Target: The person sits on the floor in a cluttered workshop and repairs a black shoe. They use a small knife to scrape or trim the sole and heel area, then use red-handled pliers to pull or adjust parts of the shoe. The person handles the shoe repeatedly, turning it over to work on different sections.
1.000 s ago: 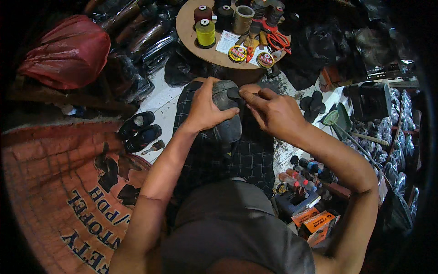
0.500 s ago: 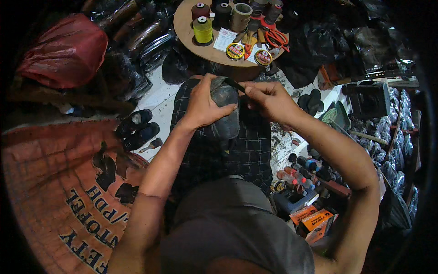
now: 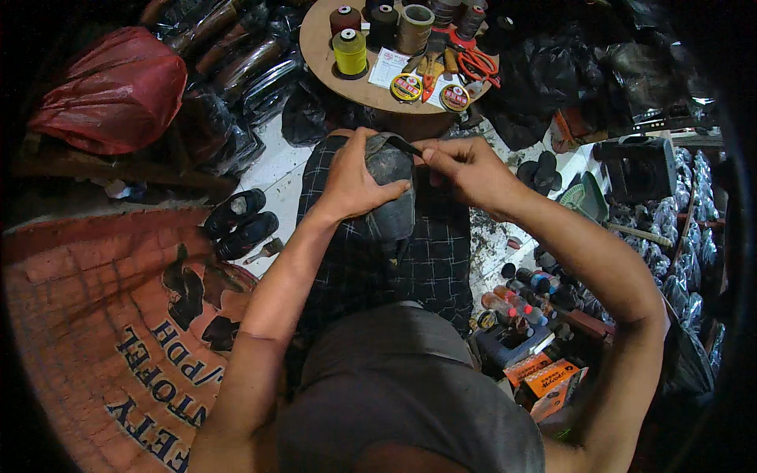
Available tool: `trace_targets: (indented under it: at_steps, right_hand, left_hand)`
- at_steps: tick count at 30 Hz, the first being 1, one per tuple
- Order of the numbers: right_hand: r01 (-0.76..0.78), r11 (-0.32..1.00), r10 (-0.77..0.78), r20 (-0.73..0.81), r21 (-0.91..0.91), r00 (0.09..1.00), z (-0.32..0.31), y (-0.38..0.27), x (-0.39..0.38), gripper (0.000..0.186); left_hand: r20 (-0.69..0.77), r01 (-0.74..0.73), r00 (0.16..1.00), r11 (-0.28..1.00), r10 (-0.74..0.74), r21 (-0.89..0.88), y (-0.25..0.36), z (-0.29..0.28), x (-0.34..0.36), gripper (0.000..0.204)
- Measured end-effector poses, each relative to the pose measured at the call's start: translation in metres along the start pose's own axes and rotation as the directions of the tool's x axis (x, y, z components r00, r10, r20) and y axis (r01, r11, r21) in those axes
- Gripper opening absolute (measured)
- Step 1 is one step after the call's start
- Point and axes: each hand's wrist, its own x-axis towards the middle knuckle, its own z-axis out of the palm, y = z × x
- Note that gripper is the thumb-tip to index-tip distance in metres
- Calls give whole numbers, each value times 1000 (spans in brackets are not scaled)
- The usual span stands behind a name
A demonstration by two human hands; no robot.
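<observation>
Looks dim overall, brightens on left hand (image 3: 352, 183), right hand (image 3: 475, 172) and pale floor (image 3: 277, 175), glints off plastic wrap (image 3: 272, 85) at both sides, sinks into shadow below the table (image 3: 325, 59), bends straight edges, and fades to black around the rounded rim.

Left hand (image 3: 348, 180) is gripping a worn dark shoe (image 3: 390, 206) by its left side, thumb reaching over it. Right hand (image 3: 465, 167) is pinching a dark strip (image 3: 405, 146) at the shoe's far edge. Checked cloth (image 3: 432, 264) is covering the lap beneath. Round tabletop (image 3: 317, 49) ahead: yellow spool (image 3: 349, 55) is standing near the left edge; two round tins (image 3: 406, 87) are lying along the near edge; red-handled scissors (image 3: 478, 66) are lying by the right edge. On the floor, black shoes (image 3: 246, 237) are resting beside the orange sheet's (image 3: 87, 272) upper right corner, a brush (image 3: 263, 251) lying just beside them.
</observation>
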Motion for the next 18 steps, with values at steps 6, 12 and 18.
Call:
trace_targets:
  at_steps: [6, 12, 18]
  right_hand:
    - [-64, 998, 65, 214, -10, 975, -29, -29, 26, 26]
    - [-262, 919, 374, 445, -295, 814, -77, -52, 78, 28]
    - [-236, 889, 426, 517, -393, 743, -82, -72, 113, 33]
  left_hand:
    - [1, -18, 1000, 997, 18, 72, 3, 0, -4, 82]
    - [170, 33, 985, 990, -9, -138, -2, -19, 2, 53]
    - [120, -39, 992, 999, 42, -33, -5, -26, 12, 34]
